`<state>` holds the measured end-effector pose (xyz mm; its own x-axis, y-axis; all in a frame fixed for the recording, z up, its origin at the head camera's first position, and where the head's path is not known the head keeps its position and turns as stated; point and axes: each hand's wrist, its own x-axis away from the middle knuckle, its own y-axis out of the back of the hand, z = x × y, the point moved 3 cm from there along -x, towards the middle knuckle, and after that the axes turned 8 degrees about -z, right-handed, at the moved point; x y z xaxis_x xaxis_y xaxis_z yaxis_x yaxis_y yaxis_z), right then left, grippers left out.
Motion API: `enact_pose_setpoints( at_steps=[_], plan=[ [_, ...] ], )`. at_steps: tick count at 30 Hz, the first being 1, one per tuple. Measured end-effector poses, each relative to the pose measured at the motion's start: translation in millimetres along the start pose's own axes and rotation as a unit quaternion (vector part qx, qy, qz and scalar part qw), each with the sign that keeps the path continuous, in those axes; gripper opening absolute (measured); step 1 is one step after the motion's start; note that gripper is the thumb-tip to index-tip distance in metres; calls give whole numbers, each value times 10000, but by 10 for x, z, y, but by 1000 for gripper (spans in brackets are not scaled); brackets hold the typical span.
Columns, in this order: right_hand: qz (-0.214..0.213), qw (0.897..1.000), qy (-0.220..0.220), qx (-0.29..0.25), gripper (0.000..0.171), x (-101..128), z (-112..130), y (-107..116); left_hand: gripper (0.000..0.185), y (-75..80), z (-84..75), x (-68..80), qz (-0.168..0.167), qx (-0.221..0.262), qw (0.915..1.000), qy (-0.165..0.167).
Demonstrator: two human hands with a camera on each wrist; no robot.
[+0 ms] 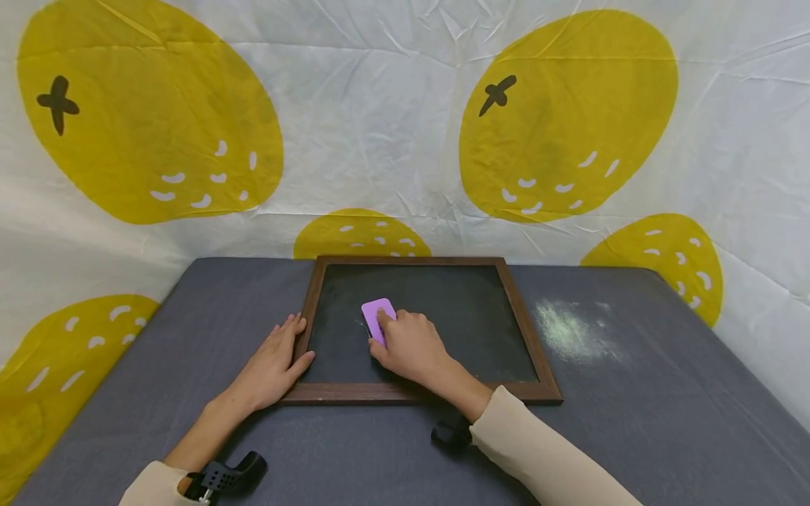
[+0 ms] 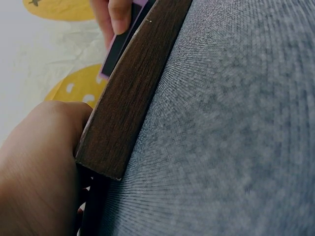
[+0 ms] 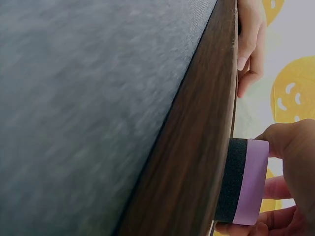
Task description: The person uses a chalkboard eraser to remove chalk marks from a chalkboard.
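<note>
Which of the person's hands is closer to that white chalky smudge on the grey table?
The right hand. It grips the purple eraser on the chalkboard, left of the smudge. The left hand rests on the board's far left frame edge, farther away.

The eraser (image 1: 377, 318) is purple with a black pad; the chalkboard (image 1: 462, 316) is black in a brown wooden frame (image 1: 418, 392); the tablecloth (image 1: 633, 422) is grey.

even soft light — wrist views blurred, edges warped.
</note>
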<state>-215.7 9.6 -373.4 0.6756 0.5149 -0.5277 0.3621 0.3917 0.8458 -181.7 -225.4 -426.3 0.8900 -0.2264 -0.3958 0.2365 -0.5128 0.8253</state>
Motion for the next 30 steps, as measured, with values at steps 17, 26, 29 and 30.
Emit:
enact_pose_setpoints(
  at_steps=[17,26,29,30],
  plan=[
    [1121,9864,1101,-491,48,-22,-43,61,61,-25,-14,10,-137,175,9997,-58],
    [1721,9724,1445,-633,49,18,-194,206,61,0,4,24,-123,135,9998,45],
    [1629,9732,1489,-650,48,64,-290,245,62,0,2,29,-126,147,9998,11],
    [1601,9738,1477,-658,48,82,-330,254,62,-2,3,29,-126,150,9998,-7]
  ],
)
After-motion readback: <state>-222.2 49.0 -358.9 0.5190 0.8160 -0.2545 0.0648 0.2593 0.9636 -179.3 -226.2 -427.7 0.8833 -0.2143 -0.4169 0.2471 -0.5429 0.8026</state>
